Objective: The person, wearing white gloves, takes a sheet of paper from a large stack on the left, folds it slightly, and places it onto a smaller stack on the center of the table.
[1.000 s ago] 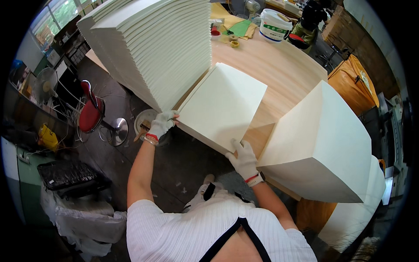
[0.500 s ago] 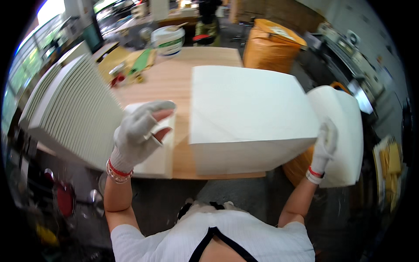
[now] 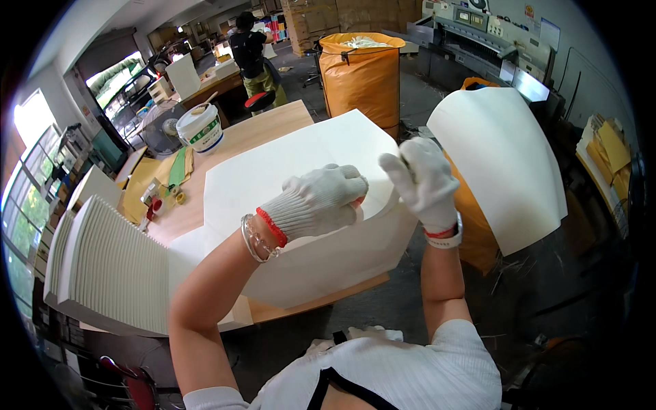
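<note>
A large white paper sheet (image 3: 273, 160) covers the middle of the table, and its near part bends down over the front edge. Above its right half is my left hand (image 3: 321, 198), in a white knit glove, fingers curled closed. Its fingertips are partly bare; what they hold, if anything, is hidden. Just beyond the sheet's right edge my right hand (image 3: 425, 181), also gloved, is raised with thumb and fingers apart. I see nothing in it. Left of the sheet leans a thick row of white boards or folded sheets (image 3: 116, 266).
A white bucket (image 3: 200, 130), tape rolls (image 3: 180, 197) and yellow paper (image 3: 140, 188) lie on the wooden table (image 3: 273, 126). Beyond stands an orange sack (image 3: 359, 78). Curved white sheets (image 3: 502, 157) rest at right. A person (image 3: 249, 55) stands far back.
My left hand has moved right over the sheet and curled its fingers. My right hand has moved inward, off the curved sheets. The view has turned, and the sheet lies slanted.
</note>
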`<state>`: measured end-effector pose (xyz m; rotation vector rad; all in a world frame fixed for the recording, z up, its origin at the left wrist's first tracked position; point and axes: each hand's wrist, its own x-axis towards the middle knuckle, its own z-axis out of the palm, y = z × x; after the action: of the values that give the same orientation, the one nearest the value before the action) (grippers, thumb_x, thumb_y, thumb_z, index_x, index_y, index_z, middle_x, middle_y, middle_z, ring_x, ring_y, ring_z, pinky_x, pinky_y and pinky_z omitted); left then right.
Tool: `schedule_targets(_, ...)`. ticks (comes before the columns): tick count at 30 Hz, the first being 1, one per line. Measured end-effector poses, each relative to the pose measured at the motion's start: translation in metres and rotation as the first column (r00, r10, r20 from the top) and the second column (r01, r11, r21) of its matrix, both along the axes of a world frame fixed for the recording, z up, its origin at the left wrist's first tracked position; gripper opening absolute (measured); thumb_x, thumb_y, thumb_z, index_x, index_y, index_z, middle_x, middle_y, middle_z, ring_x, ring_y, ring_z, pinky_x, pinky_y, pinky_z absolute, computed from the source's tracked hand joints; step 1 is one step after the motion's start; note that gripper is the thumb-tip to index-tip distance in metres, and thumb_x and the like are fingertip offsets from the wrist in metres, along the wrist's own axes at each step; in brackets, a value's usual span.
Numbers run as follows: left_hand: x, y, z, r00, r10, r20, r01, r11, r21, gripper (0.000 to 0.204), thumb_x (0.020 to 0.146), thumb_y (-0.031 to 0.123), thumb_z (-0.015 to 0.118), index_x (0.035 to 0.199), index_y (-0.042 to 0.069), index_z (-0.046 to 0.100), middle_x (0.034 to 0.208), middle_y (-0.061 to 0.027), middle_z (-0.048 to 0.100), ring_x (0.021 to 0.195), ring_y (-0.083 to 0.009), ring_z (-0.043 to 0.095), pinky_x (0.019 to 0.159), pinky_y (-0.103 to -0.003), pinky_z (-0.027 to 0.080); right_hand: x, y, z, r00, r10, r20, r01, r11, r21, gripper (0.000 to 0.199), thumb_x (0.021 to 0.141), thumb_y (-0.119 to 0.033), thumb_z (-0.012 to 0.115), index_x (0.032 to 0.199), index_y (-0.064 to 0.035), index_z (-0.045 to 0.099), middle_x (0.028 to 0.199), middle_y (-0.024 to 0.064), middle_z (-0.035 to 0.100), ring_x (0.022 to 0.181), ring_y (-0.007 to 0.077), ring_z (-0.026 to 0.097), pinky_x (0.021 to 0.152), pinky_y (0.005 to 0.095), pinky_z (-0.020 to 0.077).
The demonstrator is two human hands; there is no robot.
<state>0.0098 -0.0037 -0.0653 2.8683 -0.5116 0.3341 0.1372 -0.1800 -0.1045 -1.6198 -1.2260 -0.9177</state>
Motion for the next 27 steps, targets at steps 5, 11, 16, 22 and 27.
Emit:
schedule_targets(5, 0.002, 0.006, -0.015, 0.994, -0.034, 0.107, 0.052, 0.983, -0.177, 0.009, 0.082, 0.005, 0.062, 0.089, 0.003, 0.058, 0.087, -0.0092, 0.061, 0.081, -0.0275, 0.06, 0.072, -0.036, 0.05, 0.014, 0.016, -0.009, 0.99, -0.024, 0.14, 0.008, 0.994, 0.11, 0.011, 0.084, -0.01, 0.066, 0.09, -0.0006, 0.066, 0.063, 0.0077, 0.045, 0.058, 0.0251, 0.049, 0.059, 0.0378, 0.0398)
schedule_targets(11, -0.003, 0.007, -0.008, 0.985, 0.01, -0.171, -0.099, 0.848, -0.521, 0.021, 0.085, 0.01, 0.074, 0.086, 0.005, 0.054, 0.095, -0.0047, 0.064, 0.083, -0.0152, 0.056, 0.076, -0.032, 0.047, 0.015, 0.018, -0.021, 0.991, 0.092, -0.092, -0.062, 0.956, 0.287, 0.006, 0.088, -0.003, 0.061, 0.087, 0.0012, 0.065, 0.061, 0.0083, 0.046, 0.057, 0.0252, 0.049, 0.06, 0.0374, 0.041)
schedule_targets(16, -0.004, 0.008, -0.01, 0.992, 0.031, -0.121, -0.083, 0.887, -0.455, 0.04, 0.078, 0.016, 0.085, 0.085, 0.007, 0.047, 0.101, -0.0049, 0.065, 0.087, -0.0153, 0.056, 0.08, -0.031, 0.048, 0.012, 0.017, -0.019, 0.965, 0.167, -0.204, -0.096, 0.943, 0.32, 0.012, 0.093, -0.004, 0.059, 0.085, 0.0034, 0.063, 0.059, 0.0095, 0.044, 0.053, 0.0265, 0.046, 0.063, 0.0365, 0.0442)
schedule_targets(22, -0.007, 0.003, -0.013, 0.993, 0.082, -0.088, -0.117, 0.83, -0.546, 0.047, 0.079, 0.016, 0.084, 0.115, 0.007, 0.056, 0.102, -0.0071, 0.065, 0.093, -0.0179, 0.06, 0.083, -0.033, 0.05, 0.016, 0.018, -0.022, 0.963, 0.179, -0.202, -0.103, 0.936, 0.337, 0.015, 0.094, -0.006, 0.059, 0.083, 0.0031, 0.063, 0.058, 0.0096, 0.042, 0.054, 0.0258, 0.044, 0.06, 0.0368, 0.0415)
schedule_targets(27, -0.012, 0.011, -0.013, 0.997, 0.079, -0.017, -0.08, 0.957, -0.281, 0.054, 0.082, 0.014, 0.081, 0.131, 0.009, 0.059, 0.102, -0.0095, 0.064, 0.095, -0.0232, 0.063, 0.082, -0.034, 0.05, 0.013, 0.019, -0.022, 0.955, 0.157, -0.253, -0.078, 0.951, 0.299, 0.014, 0.093, -0.007, 0.06, 0.086, 0.0046, 0.062, 0.059, 0.0092, 0.04, 0.055, 0.0261, 0.044, 0.057, 0.0376, 0.0369)
